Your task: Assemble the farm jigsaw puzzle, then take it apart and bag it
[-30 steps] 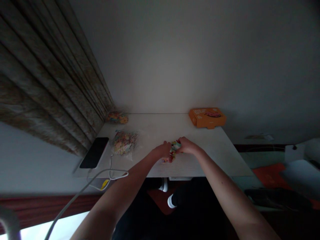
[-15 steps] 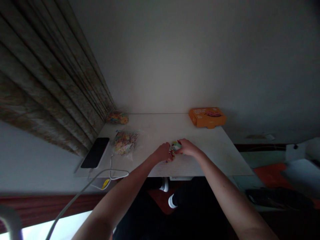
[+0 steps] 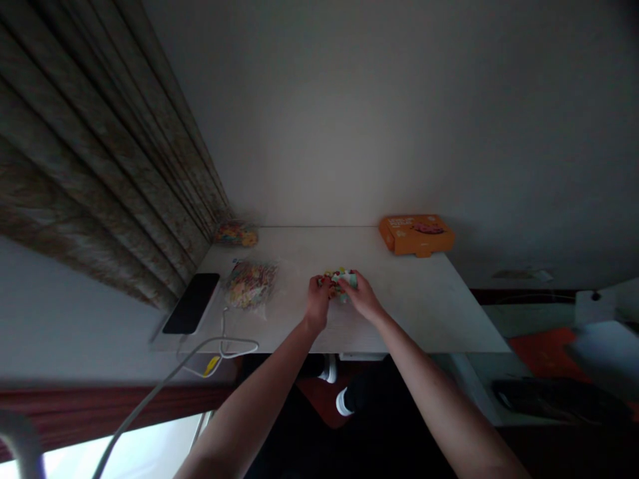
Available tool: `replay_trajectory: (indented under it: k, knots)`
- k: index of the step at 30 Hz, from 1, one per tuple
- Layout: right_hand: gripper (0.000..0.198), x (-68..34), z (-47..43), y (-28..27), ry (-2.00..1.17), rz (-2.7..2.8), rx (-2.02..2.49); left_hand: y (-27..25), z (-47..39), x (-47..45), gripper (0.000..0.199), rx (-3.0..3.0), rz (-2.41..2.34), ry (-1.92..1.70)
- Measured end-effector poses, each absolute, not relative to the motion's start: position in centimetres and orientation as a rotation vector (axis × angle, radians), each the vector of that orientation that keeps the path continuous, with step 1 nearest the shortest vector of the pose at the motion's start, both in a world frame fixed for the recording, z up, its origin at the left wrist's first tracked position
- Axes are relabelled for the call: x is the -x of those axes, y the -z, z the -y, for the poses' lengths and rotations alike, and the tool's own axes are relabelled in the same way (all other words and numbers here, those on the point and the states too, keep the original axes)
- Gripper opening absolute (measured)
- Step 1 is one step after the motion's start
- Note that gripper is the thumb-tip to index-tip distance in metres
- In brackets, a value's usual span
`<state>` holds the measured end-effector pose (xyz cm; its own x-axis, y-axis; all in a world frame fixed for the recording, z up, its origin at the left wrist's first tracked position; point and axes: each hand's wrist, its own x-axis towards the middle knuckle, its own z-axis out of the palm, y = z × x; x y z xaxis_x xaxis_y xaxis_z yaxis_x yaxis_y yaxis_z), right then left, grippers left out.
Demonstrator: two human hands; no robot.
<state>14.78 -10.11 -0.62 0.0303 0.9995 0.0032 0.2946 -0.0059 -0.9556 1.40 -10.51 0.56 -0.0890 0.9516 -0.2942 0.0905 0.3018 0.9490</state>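
Above the front middle of the white table, both my hands grip a small multicoloured cluster of puzzle pieces in red, yellow, white and pale green. My left hand has its fingers curled over the cluster's left side. On the right side, my right hand pinches the pale green part, thumb on top. Single pieces are too small to make out. To the left lies a clear plastic bag full of colourful pieces. Whether the cluster touches the tabletop, I cannot tell.
Another clear bag of colourful pieces lies at the back left by the curtain. An orange box stands at the back right. A black phone rests on the left edge, a white cable beside it.
Both hands have moved slightly away from me and to the left. The cluster now shows more fully between them, turned more level, with my left fingers bent over its edge.
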Motion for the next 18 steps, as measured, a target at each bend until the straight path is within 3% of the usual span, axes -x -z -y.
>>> replay_trajectory:
  k: [4,9,18]
  knots:
    - [0.056,-12.3,10.5,1.2,-0.908,1.178,1.412,0.2,11.9,-2.9,0.036,-0.647,-1.207,-1.339]
    - [0.05,-10.4,11.1,0.5,-1.247,1.08,1.321,0.6,13.1,-2.8,0.038,-0.809,-1.312,-1.389]
    - [0.052,-7.7,10.8,-0.2,-1.428,0.963,1.301,-1.1,15.0,5.6,0.026,-1.978,-1.791,-1.521]
